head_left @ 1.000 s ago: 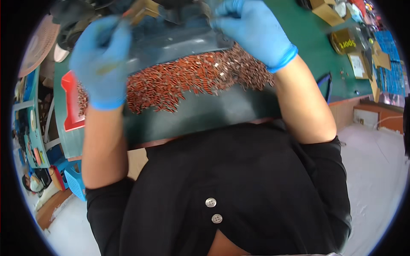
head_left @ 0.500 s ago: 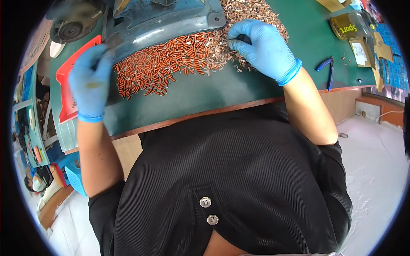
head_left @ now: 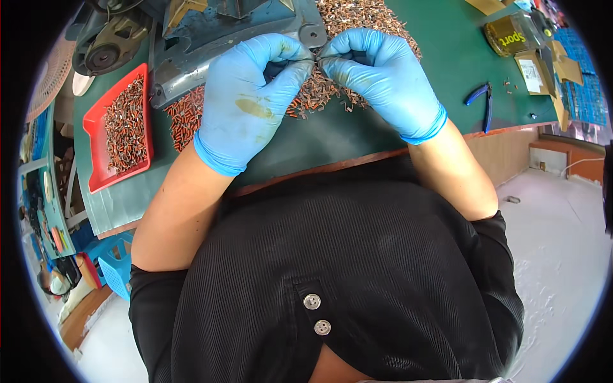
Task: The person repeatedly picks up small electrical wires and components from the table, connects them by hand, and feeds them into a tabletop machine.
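Observation:
Both my hands wear blue gloves and meet in front of the machine base, fingertips almost touching. My left hand (head_left: pixel 252 102) is closed in a pinch, with a dark stain on the back of its glove. My right hand (head_left: pixel 386 80) pinches too, just beside it. Whatever sits between the fingertips is too small and covered to name. Beneath the hands lies a heap of small orange cylindrical parts with metal ends (head_left: pixel 184 118), partly hidden by my left hand. Copper-coloured small pieces (head_left: pixel 373 19) spread behind my right hand.
A grey-blue metal machine base (head_left: pixel 255 29) stands at the back. At left is a red tray (head_left: pixel 96 127) holding small copper-coloured parts (head_left: pixel 124 124). Blue-handled pliers (head_left: pixel 488 105), a clear jar (head_left: pixel 511 37) and cardboard pieces (head_left: pixel 536 73) lie on the right of the green table (head_left: pixel 440 57).
My left hand has moved right from over the red tray to meet my right hand, uncovering the tray's contents. My right hand stays pinched, shifted slightly left in view.

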`<act>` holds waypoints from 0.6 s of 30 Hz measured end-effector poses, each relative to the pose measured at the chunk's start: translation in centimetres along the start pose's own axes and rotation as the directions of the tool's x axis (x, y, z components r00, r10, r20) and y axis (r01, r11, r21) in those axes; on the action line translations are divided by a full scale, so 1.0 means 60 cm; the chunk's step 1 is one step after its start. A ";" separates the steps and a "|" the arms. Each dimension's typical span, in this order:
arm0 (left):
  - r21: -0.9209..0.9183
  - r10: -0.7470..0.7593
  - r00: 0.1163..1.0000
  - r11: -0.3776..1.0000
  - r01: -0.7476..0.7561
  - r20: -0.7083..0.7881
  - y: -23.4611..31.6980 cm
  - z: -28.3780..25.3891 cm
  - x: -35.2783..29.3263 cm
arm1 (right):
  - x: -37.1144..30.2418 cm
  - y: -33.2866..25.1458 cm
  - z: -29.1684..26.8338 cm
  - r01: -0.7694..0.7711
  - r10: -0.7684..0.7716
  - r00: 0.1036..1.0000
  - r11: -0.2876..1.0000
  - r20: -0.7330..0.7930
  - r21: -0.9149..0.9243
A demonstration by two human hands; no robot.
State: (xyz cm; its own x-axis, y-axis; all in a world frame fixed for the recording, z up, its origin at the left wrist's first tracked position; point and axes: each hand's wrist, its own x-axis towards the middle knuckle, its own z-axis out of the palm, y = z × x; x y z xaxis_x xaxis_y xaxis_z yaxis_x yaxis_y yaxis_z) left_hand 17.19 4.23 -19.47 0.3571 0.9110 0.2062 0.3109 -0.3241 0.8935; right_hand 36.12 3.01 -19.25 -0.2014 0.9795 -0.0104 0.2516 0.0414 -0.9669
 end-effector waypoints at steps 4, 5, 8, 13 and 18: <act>-0.131 0.008 0.999 0.991 -0.001 0.053 -0.006 -0.006 0.004 | 0.002 0.000 0.001 0.053 -0.051 0.999 0.989 -0.020 0.141; -0.234 -0.026 0.996 0.971 0.046 0.088 -0.007 -0.007 0.003 | 0.004 0.003 0.005 0.052 -0.050 0.999 0.989 -0.020 0.142; -0.378 -0.202 0.966 0.891 0.250 0.163 0.008 -0.020 -0.005 | 0.007 0.016 0.019 0.272 -0.268 0.962 0.931 -0.054 0.242; -0.404 -0.262 0.941 0.854 0.328 0.213 0.001 -0.036 -0.016 | 0.006 0.016 0.027 0.329 -0.334 0.942 0.938 0.030 0.108; -0.388 -0.325 0.923 0.839 0.383 0.207 -0.009 -0.048 -0.036 | -0.006 0.026 0.055 0.345 -0.345 0.937 0.939 0.049 0.006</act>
State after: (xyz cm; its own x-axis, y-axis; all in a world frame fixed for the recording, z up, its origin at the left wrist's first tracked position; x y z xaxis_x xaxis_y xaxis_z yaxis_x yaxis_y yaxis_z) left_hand 13.72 3.15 -19.23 0.4111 0.8931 -0.1828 0.0560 0.1754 0.9829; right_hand 33.44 2.09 -21.63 -0.3220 0.8942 0.3111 0.1609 0.3755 -0.9128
